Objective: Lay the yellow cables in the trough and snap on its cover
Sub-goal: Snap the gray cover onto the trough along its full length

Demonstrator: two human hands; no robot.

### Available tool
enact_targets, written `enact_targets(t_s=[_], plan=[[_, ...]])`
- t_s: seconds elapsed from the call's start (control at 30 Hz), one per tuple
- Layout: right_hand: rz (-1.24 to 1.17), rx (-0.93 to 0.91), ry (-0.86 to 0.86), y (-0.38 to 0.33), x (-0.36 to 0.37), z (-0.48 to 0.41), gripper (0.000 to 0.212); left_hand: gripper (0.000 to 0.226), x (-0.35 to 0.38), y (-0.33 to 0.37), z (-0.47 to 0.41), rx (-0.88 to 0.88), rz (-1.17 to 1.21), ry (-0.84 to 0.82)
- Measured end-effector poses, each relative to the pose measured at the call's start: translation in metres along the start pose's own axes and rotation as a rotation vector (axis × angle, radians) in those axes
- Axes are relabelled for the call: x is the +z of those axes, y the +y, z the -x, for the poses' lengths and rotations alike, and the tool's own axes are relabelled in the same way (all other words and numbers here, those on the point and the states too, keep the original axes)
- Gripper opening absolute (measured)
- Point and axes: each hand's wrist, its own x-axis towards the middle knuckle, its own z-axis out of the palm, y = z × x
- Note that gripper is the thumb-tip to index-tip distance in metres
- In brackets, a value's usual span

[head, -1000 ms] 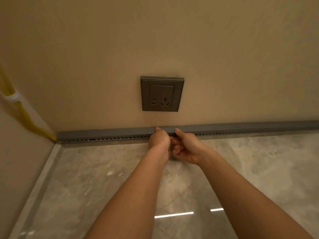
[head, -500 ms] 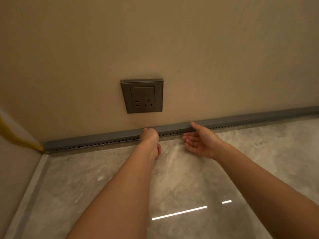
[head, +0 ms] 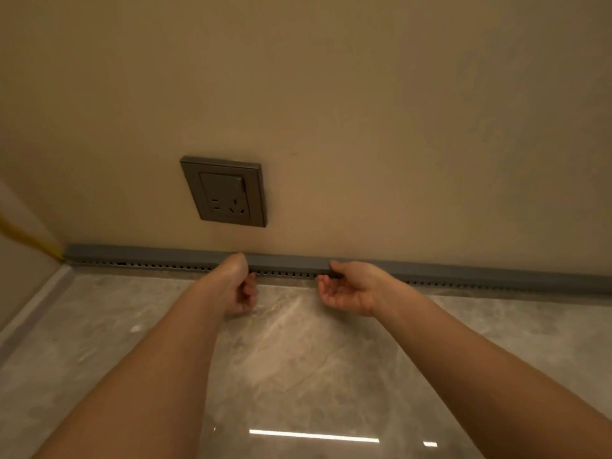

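Note:
A grey slotted trough (head: 149, 256) with its cover (head: 288, 260) on runs along the foot of the wall. Yellow cables (head: 29, 238) come down the left wall and enter the trough's left end; inside they are hidden. My left hand (head: 236, 283) sits below the socket, thumb on top of the cover and fingers curled against the slotted front. My right hand (head: 351, 286) is a little to the right, palm up, with its thumb over the cover's top edge and its fingertips on the front, pinching it.
A grey wall socket (head: 227, 192) sits above the trough, just left of my hands. The glossy marble floor (head: 298, 359) reflects a ceiling light. A side wall with a pale skirting strip (head: 36, 309) closes the left corner.
My hands, side by side a second ago, have parted. The right hand slid to the right along the cover, opened on the way, and now pinches it again. The left hand stayed near the socket.

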Motion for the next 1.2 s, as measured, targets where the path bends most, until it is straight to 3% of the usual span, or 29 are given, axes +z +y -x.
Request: enact_targets(t_s=[0.23, 0.43, 0.63, 0.7, 0.97, 1.2], plan=[[-0.072, -0.033, 0.013, 0.004, 0.002, 0.001, 0.026, 0.047, -0.010, -0.004, -0.001, -0.004, 0.059, -0.074], [-0.040, -0.079, 0.043, 0.009, 0.006, 0.003, 0.026, 0.050, 0.016, -0.017, 0.006, 0.156, -0.021, 0.129], [0.082, -0.138, 0.067, 0.016, 0.008, -0.003, 0.035, 0.057, 0.075, -0.025, 0.014, 0.073, 0.002, -0.083], [0.096, -0.160, 0.069, 0.018, 0.006, -0.002, 0.036, 0.059, 0.085, -0.022, 0.013, 0.069, 0.014, -0.064], [0.070, -0.139, -0.016, 0.008, -0.038, 0.016, 0.037, 0.046, 0.094, -0.021, 0.012, 0.089, 0.066, -0.041], [0.139, -0.197, 0.089, -0.023, -0.084, 0.040, 0.039, 0.037, 0.099, -0.022, 0.017, 0.091, 0.077, -0.019]])
